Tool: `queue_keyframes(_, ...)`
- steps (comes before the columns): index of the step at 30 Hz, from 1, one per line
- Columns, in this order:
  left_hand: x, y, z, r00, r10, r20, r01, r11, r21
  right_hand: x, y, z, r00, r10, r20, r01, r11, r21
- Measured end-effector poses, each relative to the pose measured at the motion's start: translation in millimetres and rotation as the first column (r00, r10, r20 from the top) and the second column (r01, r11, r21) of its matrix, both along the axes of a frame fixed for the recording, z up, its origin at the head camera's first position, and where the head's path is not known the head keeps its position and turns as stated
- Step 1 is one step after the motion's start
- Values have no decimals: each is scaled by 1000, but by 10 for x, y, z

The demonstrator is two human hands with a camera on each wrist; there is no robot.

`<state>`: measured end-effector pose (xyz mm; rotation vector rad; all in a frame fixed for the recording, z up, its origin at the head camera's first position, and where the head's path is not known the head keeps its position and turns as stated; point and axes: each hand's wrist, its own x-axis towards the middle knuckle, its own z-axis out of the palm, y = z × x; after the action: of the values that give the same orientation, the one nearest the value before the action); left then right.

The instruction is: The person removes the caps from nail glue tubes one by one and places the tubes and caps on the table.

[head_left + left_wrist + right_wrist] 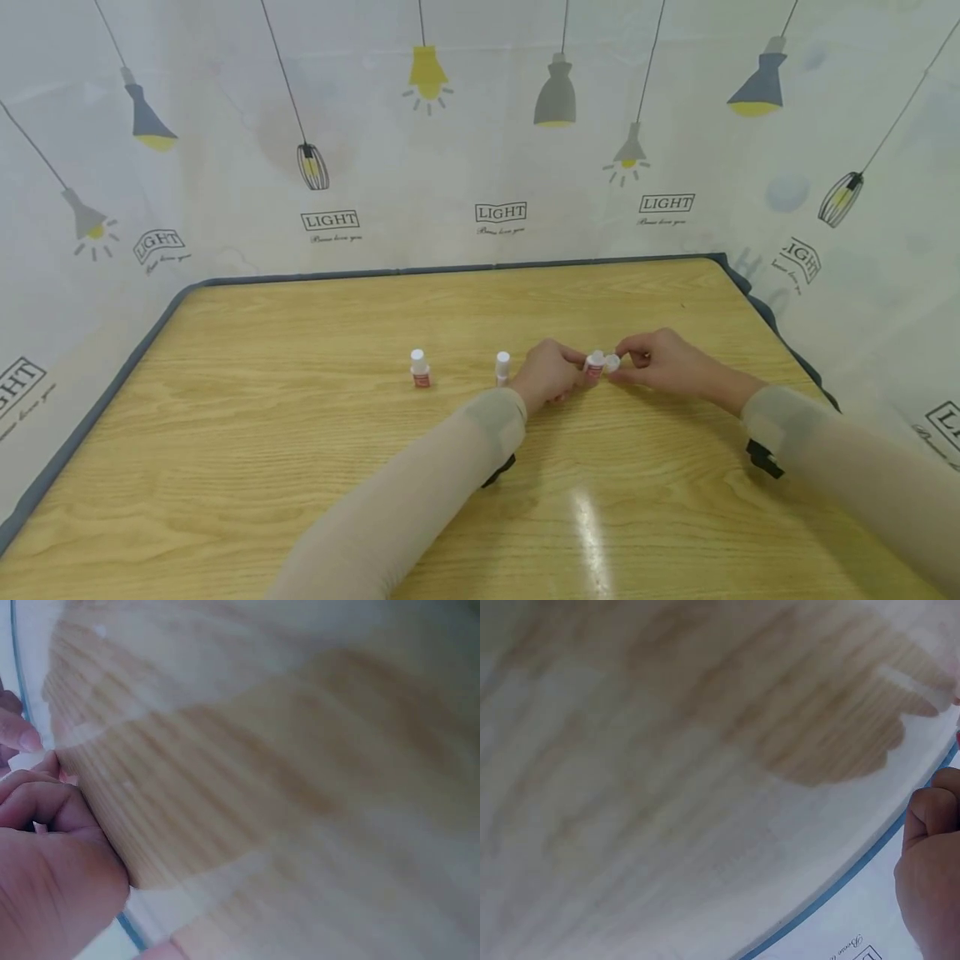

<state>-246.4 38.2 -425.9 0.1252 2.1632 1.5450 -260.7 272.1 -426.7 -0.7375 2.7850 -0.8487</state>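
In the head view, my left hand (551, 372) pinches a small white bottle with a red label (594, 367) between thumb and fingers. Right beside the bottle's top, my right hand (667, 362) holds a small round white piece (612, 362) by its fingertips. The left wrist view shows my left hand (56, 855) with curled fingers at the left edge, the bottle mostly hidden. At the right edge of the right wrist view is my right hand (934, 862); what it holds cannot be seen there.
A white-capped bottle with a red label (421, 369) stands upright left of my hands. Another white-capped bottle (502, 367) stands just left of my left hand, its lower part hidden. The wooden table (262, 467) has a dark edge (450, 268) against a lamp-patterned wall covering.
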Motion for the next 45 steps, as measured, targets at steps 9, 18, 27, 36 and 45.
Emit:
queue_keyframes(9,3,25,10,1000,21,6,-21,1000,4,28,2,-44,1000,2,15,-2,999,-36)
queue_keyframes(18,-33,46,-21,999,42,-5,-42,999,-18,52,24,-14,1000,-24,6,24,1000,-9)
queue_keyframes(27,136,7,183,999,-39,18,38,999,32,43,-18,326,999,-40,35,41,999,-21)
queue_keyframes(36,151,-103,791,999,42,-34,-41,999,32,52,-258,814,999,-33,-4,32,990,-134)
queue_keyframes(45,143,-626,1056,991,57,-117,-50,997,61,19,-535,918,999,-36,6,37,973,-227)
